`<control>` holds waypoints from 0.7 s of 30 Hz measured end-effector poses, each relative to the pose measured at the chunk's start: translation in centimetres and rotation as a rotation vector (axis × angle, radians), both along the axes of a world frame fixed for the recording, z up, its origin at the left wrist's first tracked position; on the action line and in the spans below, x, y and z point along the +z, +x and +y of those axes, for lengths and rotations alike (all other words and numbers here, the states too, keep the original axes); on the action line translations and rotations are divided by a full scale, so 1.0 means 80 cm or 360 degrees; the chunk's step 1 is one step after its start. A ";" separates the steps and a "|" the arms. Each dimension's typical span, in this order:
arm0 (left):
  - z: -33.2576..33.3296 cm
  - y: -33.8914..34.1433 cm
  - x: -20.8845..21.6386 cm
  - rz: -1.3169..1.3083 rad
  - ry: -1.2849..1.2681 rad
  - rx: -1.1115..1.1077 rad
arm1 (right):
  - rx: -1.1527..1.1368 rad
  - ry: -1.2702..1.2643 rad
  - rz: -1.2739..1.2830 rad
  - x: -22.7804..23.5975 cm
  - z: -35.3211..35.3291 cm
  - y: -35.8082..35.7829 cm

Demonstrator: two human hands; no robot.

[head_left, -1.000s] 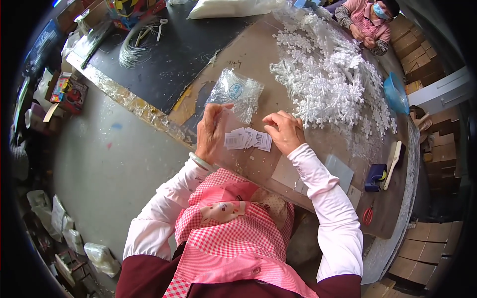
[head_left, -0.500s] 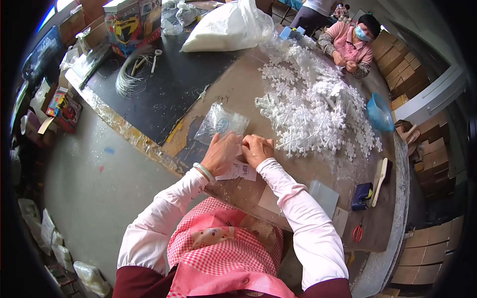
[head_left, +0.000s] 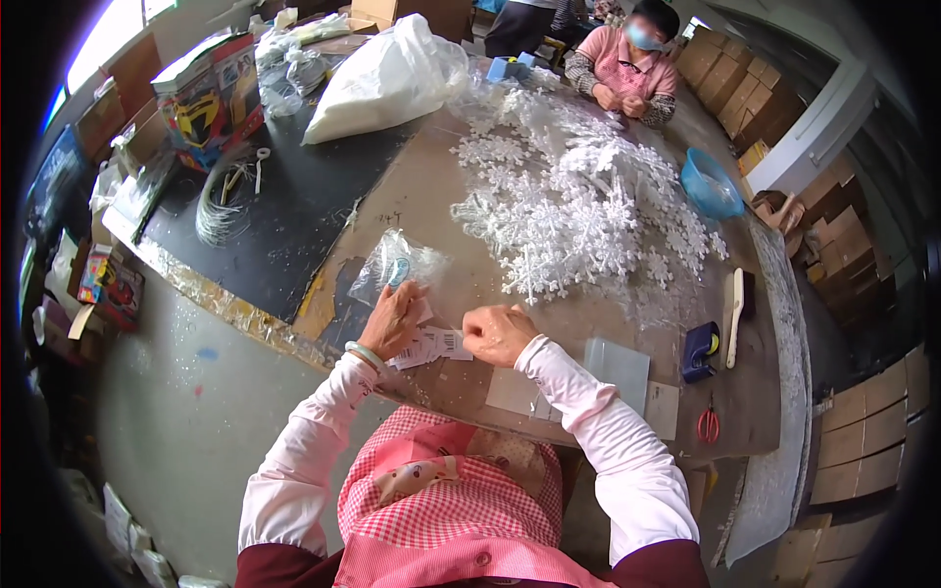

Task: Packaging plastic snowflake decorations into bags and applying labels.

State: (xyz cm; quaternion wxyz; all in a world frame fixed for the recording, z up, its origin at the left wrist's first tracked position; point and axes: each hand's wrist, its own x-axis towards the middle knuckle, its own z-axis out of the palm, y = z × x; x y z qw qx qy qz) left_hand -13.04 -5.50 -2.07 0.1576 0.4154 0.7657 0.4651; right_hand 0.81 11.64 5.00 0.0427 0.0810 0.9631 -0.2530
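Note:
My left hand (head_left: 394, 318), a pale bangle at its wrist, has its fingers closed at the edge of a white paper label (head_left: 425, 311). Just beyond those fingers lies a clear plastic bag (head_left: 402, 263) with a blue mark. Under and between my hands, several printed white labels (head_left: 433, 345) are spread on the table. Curled up to the right of them is my right hand (head_left: 498, 335); its fingertips are turned away, so what it holds cannot be made out. A large heap of white snowflake decorations (head_left: 578, 211) fills the table beyond my right hand.
Right of my forearm are a clear plastic sheet (head_left: 619, 367), a blue tape dispenser (head_left: 699, 353), a brush (head_left: 733, 318) and red-handled scissors (head_left: 708, 423). A blue bowl (head_left: 713, 184) stands farther off. A masked co-worker (head_left: 627, 73) works across the table. A stuffed white bag (head_left: 387, 83) sits far left.
My hands, close together before, have moved apart, with the left now lower by the labels and bag. The whole view has shifted slightly left as my head turned.

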 end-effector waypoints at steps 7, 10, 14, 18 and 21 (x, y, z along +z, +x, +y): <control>-0.005 -0.007 -0.008 -0.0252 0.0169 0.0053 | -0.0209 -0.0021 0.0430 0.001 -0.011 0.025; -0.013 0.015 0.024 -0.0193 0.0729 0.0309 | -0.0362 -0.0067 0.0675 0.009 -0.002 0.044; -0.024 0.064 0.060 -0.0694 0.0814 0.0378 | -0.0431 -0.0335 0.0821 0.017 -0.001 0.067; -0.001 0.124 0.083 -0.1617 0.0729 0.0041 | -0.0354 -0.0583 0.0660 0.014 -0.014 0.092; 0.013 0.143 0.075 -0.1916 0.0793 -0.0103 | -0.0296 -0.0640 0.0549 0.001 -0.022 0.115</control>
